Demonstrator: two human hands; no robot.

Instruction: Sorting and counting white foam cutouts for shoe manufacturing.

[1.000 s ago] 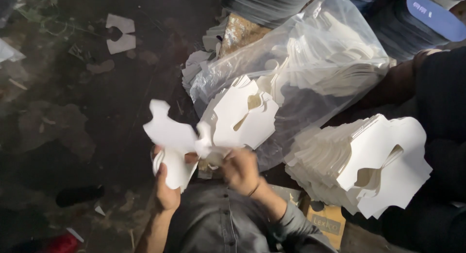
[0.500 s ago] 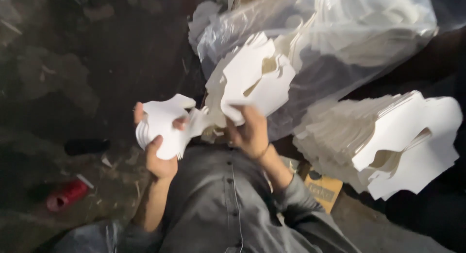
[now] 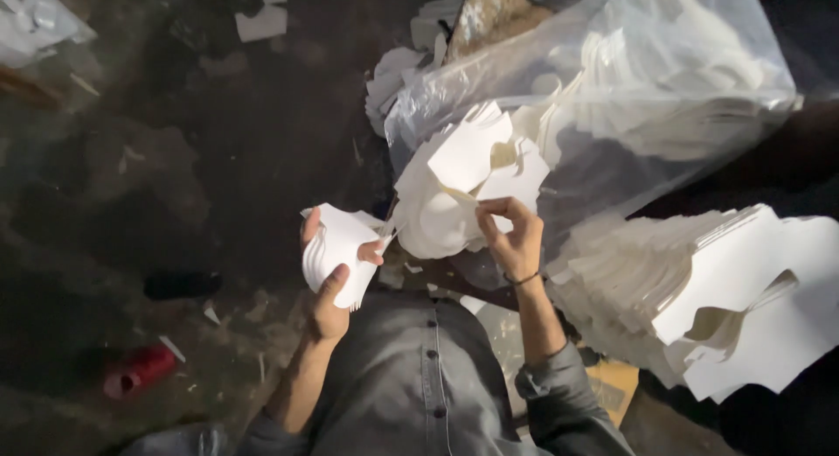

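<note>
Seen from above, the person's left hand (image 3: 336, 272) is raised in front of the chest, its thumb and fingers curled closed around what it holds, the bare forearm running down and back toward the body. The right hand (image 3: 511, 237) sits slightly higher and well apart, fingers bent and pinched together at the tips, wrist cocked upward, a dark band at the wrist, grey sleeve pushed up toward the elbow.
</note>
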